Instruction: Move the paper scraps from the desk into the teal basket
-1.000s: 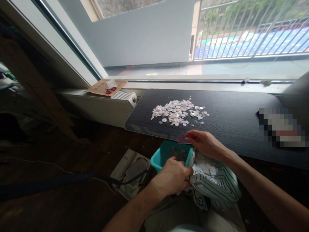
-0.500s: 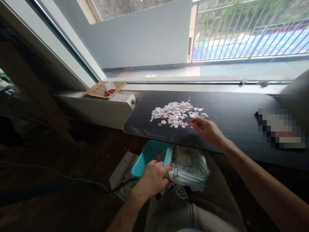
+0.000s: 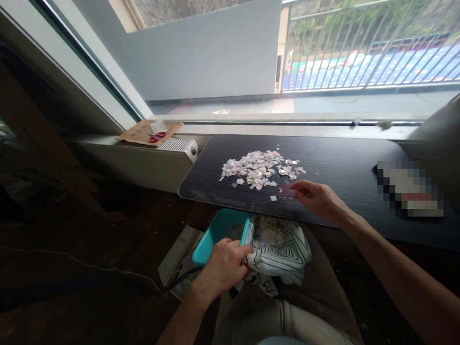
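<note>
My right hand [image 3: 309, 192] pinches a thin, clear, pink-edged plastic piece [image 3: 286, 192], flat and low over the dark tabletop [image 3: 345, 167]. One small white square [image 3: 273, 198] lies just left of this piece, near the table's front edge. Beyond it spreads a heap of small pale paper-like squares [image 3: 257, 167]. Below the table edge, my left hand [image 3: 230, 263] is closed at the near corner of a turquoise bin [image 3: 208, 239], against the edge of a patterned bag [image 3: 280, 263]. Pale pieces fill the bag's mouth; the left fingertips are partly hidden.
Red-handled scissors [image 3: 154, 139] lie on a brown envelope [image 3: 134, 134] on the sill, beside a white radiator [image 3: 181, 146]. A blurred-out object [image 3: 409, 189] rests on the table's right side. A cable [image 3: 118, 269] runs across the floor at left.
My right hand has drawn the plastic piece back from the heap toward the table's front edge. A single white square now lies apart from the heap. My left hand stays at the bin.
</note>
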{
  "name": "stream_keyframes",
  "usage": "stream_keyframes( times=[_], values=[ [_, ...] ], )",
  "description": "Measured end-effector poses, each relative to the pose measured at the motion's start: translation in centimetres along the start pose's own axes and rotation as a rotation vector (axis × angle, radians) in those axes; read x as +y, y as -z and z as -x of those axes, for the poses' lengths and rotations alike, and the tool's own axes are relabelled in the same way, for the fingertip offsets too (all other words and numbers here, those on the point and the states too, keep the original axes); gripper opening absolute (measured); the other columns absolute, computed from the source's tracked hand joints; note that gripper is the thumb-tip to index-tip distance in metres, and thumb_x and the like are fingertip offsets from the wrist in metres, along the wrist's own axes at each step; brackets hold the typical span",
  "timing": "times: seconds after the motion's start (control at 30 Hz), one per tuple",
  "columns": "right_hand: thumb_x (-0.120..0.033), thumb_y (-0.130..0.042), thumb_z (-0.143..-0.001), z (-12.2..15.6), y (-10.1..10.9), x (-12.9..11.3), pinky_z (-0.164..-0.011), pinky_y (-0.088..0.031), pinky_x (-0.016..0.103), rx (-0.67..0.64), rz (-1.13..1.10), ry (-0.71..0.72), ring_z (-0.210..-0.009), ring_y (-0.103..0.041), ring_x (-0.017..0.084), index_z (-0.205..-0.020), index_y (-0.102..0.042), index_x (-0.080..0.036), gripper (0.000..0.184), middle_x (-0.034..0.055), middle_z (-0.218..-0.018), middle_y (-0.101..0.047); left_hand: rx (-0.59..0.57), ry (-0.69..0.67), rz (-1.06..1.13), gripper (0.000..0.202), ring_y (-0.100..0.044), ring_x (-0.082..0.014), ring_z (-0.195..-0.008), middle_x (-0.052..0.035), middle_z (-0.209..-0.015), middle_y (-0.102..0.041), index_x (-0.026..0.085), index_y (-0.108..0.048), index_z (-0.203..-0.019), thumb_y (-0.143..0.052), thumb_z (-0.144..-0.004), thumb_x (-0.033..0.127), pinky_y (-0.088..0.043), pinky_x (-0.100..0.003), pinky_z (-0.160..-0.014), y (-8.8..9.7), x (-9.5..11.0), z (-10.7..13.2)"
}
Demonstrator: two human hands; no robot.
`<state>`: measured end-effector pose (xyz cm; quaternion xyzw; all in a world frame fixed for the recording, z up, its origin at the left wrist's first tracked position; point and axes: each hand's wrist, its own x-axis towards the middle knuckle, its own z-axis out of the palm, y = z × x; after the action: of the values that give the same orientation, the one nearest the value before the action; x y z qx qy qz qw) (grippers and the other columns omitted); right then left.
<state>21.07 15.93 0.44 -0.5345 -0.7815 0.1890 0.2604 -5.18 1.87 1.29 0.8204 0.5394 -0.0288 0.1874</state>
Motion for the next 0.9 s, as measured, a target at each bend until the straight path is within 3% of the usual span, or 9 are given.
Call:
stream_keyframes(
  times=[0.2,0.53,0.77,0.9],
  values=[
    [-0.030,-0.051,-0.080,-1.0,-0.1,0.7,-0.062,-0.045,0.026,0.077,0.012,-0.026,-0.065,-0.062,0.015,-0.099,-0.066,-0.021,0.026,0.0025,-0.077,-0.069,0.021,0.009,-0.005,0.009,-0.055,-0.0178,-0.070,0.0005,-0.071,-0.060,0.022,-0.063,-0.079,-0.056,-0.079,0.018,-0.036,-0.028,-0.069,-0.1,0.0,0.1],
    [-0.032,-0.054,-0.079,1.5,-0.5,-0.2,-0.057,-0.045,0.022,-0.158,-0.121,0.026,-0.061,-0.059,0.013,-0.094,-0.067,-0.022,0.022,-0.0004,-0.073,-0.068,-0.003,0.011,-0.004,0.007,-0.054,-0.0179,-0.072,-0.0002,-0.071,-0.060,0.021,-0.063,-0.079,-0.056,-0.079,0.019,-0.036,-0.028,-0.070,0.1,0.1,0.0],
    [-0.034,-0.053,-0.081,0.2,-1.4,0.0,-0.061,-0.046,0.024,-0.033,-0.174,-0.026,-0.064,-0.060,0.014,-0.098,-0.066,-0.021,0.025,0.0014,-0.077,-0.069,0.014,-0.006,0.007,0.007,-0.054,-0.0177,-0.071,0.0003,-0.070,-0.060,0.021,-0.062,-0.077,-0.056,-0.078,0.018,-0.034,-0.028,-0.069,0.0,0.3,-0.3],
    [-0.034,-0.053,-0.080,0.5,-1.6,-0.4,-0.059,-0.045,0.023,-0.127,-0.150,0.026,-0.063,-0.059,0.013,-0.095,-0.067,-0.022,0.023,0.0008,-0.075,-0.068,0.021,-0.013,0.009,0.007,-0.054,-0.0175,-0.069,0.0007,-0.069,-0.059,0.022,-0.062,-0.077,-0.056,-0.078,0.018,-0.033,-0.028,-0.068,-0.1,0.2,-0.1]
  ],
)
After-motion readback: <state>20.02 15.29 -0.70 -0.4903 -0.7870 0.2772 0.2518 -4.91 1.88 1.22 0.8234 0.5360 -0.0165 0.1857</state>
